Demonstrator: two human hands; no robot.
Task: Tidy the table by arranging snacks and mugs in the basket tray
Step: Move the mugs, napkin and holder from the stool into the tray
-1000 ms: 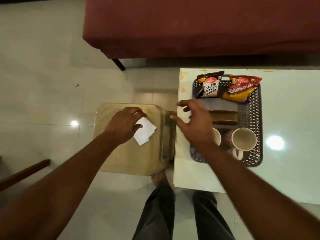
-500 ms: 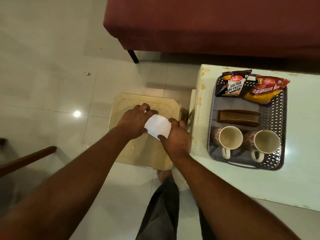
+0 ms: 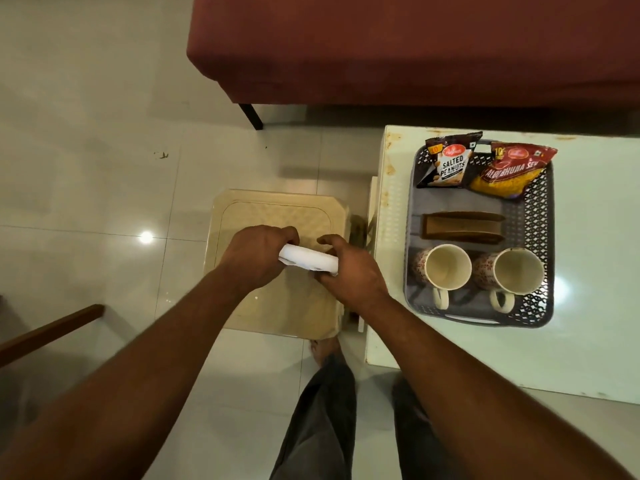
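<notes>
A grey basket tray (image 3: 539, 237) stands on the white table (image 3: 588, 341) at the right. Inside it lie a salted peanuts packet (image 3: 450, 164), a red and yellow snack packet (image 3: 512, 171), a brown wooden holder (image 3: 462, 227) and two patterned mugs (image 3: 446, 268) (image 3: 517, 275) side by side at the near end. Over a beige plastic stool (image 3: 277, 209) left of the table, my left hand (image 3: 258, 256) and my right hand (image 3: 349, 271) both grip a folded white paper (image 3: 308, 262) between them.
A dark red sofa (image 3: 415, 46) runs along the back, one leg near the table's far corner. A wooden chair arm (image 3: 48, 332) pokes in at the lower left. My legs and one foot (image 3: 323, 348) stand between stool and table on the tiled floor.
My right hand left the tray and came to the stool, joining the left hand on the white paper. The paper went from flat under my left hand to folded between both.
</notes>
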